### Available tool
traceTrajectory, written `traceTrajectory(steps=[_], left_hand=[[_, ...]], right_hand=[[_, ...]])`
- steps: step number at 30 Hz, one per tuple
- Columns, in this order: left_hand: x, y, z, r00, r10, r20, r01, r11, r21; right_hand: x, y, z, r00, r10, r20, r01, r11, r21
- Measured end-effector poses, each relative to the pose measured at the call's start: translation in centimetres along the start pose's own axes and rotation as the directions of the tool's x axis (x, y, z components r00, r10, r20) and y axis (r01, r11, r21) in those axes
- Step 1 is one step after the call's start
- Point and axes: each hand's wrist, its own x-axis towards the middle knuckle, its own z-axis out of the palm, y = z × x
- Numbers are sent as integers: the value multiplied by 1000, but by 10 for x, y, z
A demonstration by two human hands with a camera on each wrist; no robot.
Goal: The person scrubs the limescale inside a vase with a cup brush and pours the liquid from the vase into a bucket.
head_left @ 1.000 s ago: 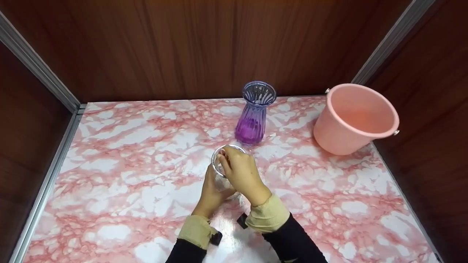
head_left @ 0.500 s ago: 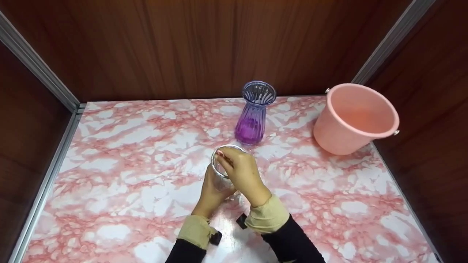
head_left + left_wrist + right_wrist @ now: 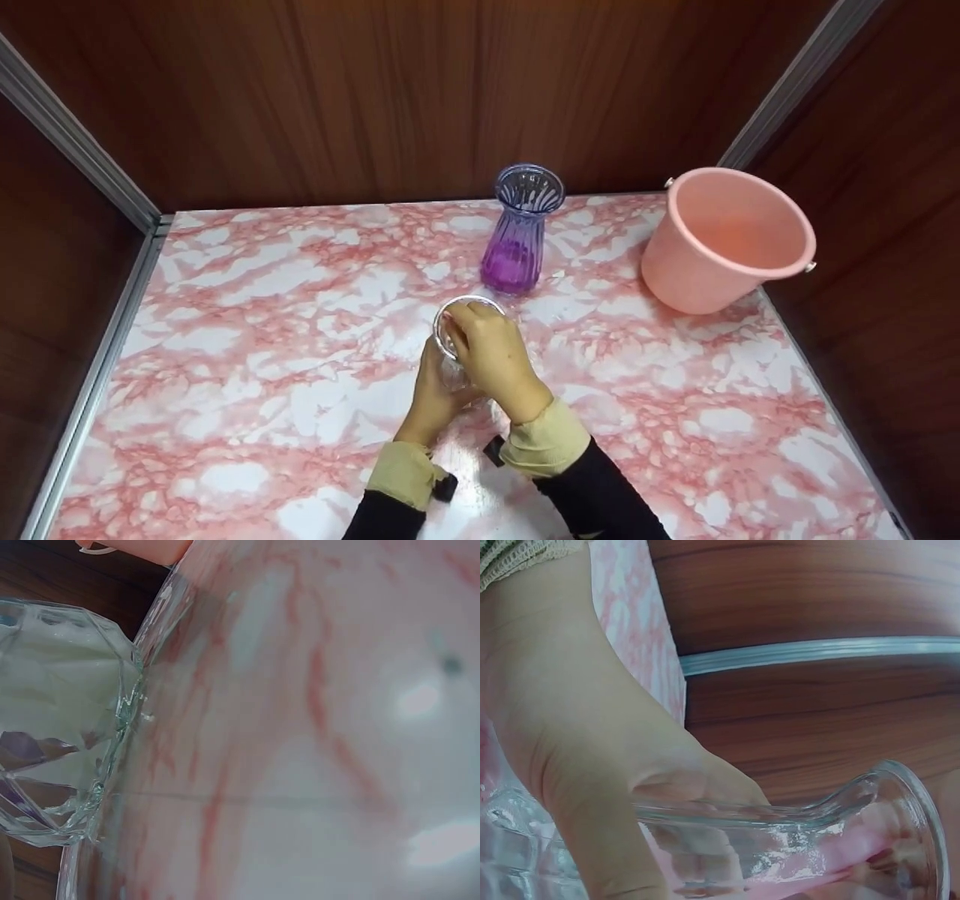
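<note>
A clear glass vase stands tilted between the two hands at the middle of the table. My left hand grips it around the neck; the right wrist view shows these fingers wrapped about the glass. My right hand reaches over the round mouth, its curled fingertips inside the rim. A long pink thing lies inside the neck, pinched by these fingers; its kind cannot be told. White wet patches show on the glass near it. In the left wrist view the faceted vase base appears, with something whitish inside.
A purple ribbed glass vase stands just behind the hands. At the back right sits a pink bucket. Brown wood-grain panels with metal strips border the pink-and-white marbled table on three sides.
My right fingers rose slightly at the vase mouth, then dipped back deeper inside the rim. The left hand keeps its grip, and the head view has shifted a little.
</note>
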Motion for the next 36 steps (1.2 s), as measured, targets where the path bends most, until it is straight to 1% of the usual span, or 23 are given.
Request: traceTrajectory(steps=[4, 10, 13, 16, 20, 26, 29, 32, 36], left_hand=[[-1, -1, 1, 1000, -7, -5, 7, 1000, 1], [-1, -1, 0, 1000, -10, 6, 10, 1000, -2], [-1, 0, 0, 1000, -6, 10, 6, 1000, -9], [0, -1, -1, 1000, 18, 9, -18, 1000, -3], [0, -2, -1, 1000, 22, -1, -22, 1000, -6], [1, 0, 0, 1000, -16, -12, 16, 999, -51], [2, 1, 2, 1000, -5, -15, 5, 999, -52], [2, 0, 3, 1000, 8, -22, -9, 998, -54], [2, -1, 3, 1000, 11, -21, -12, 999, -33]], right_hand=[[0, 0, -2, 1000, 4, 25, -4, 1000, -7], [1, 0, -4, 998, 12, 54, -12, 1000, 9], [1, 0, -4, 998, 10, 60, -11, 1000, 14], [2, 0, -3, 998, 1, 56, -2, 1000, 13], [1, 1, -3, 1000, -4, 21, 3, 1000, 27], [-1, 3, -2, 997, 37, -65, -29, 991, 129], [-3, 4, -1, 994, 32, -104, -16, 989, 149], [-4, 5, -1, 992, 20, -126, 1, 986, 165], [-4, 6, -2, 990, 40, -139, -6, 970, 242]])
